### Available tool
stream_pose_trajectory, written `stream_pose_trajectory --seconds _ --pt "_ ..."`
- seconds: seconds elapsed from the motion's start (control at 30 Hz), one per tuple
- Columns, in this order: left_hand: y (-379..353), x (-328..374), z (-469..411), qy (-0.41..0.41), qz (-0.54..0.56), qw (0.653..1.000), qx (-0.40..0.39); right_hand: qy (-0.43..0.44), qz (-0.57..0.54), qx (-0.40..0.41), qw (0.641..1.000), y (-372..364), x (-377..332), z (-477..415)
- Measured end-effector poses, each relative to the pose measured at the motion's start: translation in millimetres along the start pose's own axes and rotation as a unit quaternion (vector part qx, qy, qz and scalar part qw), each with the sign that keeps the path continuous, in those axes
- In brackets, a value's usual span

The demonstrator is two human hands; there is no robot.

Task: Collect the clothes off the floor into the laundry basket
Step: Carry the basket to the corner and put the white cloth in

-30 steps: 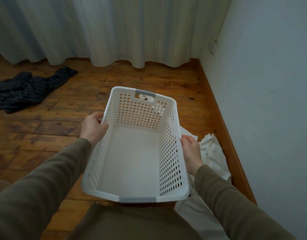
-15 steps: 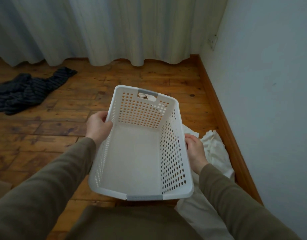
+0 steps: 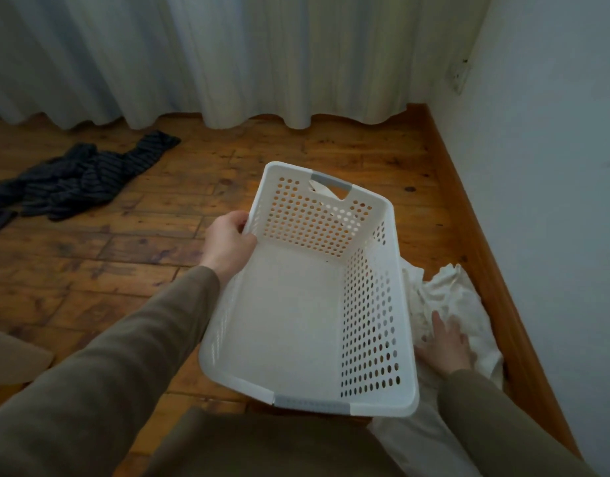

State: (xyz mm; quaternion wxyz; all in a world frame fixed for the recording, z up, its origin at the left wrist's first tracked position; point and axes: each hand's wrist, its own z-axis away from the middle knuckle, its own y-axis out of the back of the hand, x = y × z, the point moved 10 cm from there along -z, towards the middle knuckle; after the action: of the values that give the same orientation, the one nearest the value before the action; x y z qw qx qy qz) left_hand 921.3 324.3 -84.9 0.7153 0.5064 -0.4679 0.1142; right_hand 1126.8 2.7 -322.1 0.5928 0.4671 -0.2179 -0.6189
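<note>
An empty white perforated laundry basket (image 3: 379, 325) with grey handles sits tilted in the middle of the view, over the wooden floor. My left hand (image 3: 227, 241) grips its left rim. To the basket's right, a crumpled white cloth (image 3: 461, 290) lies on the floor by the baseboard. My right hand (image 3: 446, 342) rests on that cloth with fingers spread, off the basket. A dark striped garment (image 3: 80, 179) lies on the floor at the far left.
White curtains (image 3: 227, 56) hang down to the floor at the back. A white wall (image 3: 554, 166) with a wooden baseboard (image 3: 475, 222) runs along the right side. Wooden floorboards (image 3: 90, 270) spread to the left.
My right hand has let go of the basket's right rim and dropped onto the white cloth. The basket has shifted a little to the right, held only by my left hand.
</note>
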Motion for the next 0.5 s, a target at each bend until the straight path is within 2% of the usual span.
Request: stream_pose_trajectory --seconds 0.1,0.37,0.43,0.5 --pt "-1.1 -0.7 -3.2 -0.007 -0.004 1.000 -0.003 -0.016 -0.005 -0.017 1.000 -17.9 10.6 -2.8" --pt "-3.1 -5.4 -6.0 -0.001 0.000 1.000 -0.015 -0.012 0.043 0.020 0.999 -4.4 14.4 -3.2" --pt "-2.2 -5.2 -5.3 -0.001 -0.004 1.000 -0.014 0.005 0.010 0.031 0.999 -1.1 13.0 -2.1" --pt "-1.5 -4.1 -4.1 -0.004 -0.011 1.000 -0.012 0.010 -0.085 0.042 0.995 4.7 13.5 1.9"
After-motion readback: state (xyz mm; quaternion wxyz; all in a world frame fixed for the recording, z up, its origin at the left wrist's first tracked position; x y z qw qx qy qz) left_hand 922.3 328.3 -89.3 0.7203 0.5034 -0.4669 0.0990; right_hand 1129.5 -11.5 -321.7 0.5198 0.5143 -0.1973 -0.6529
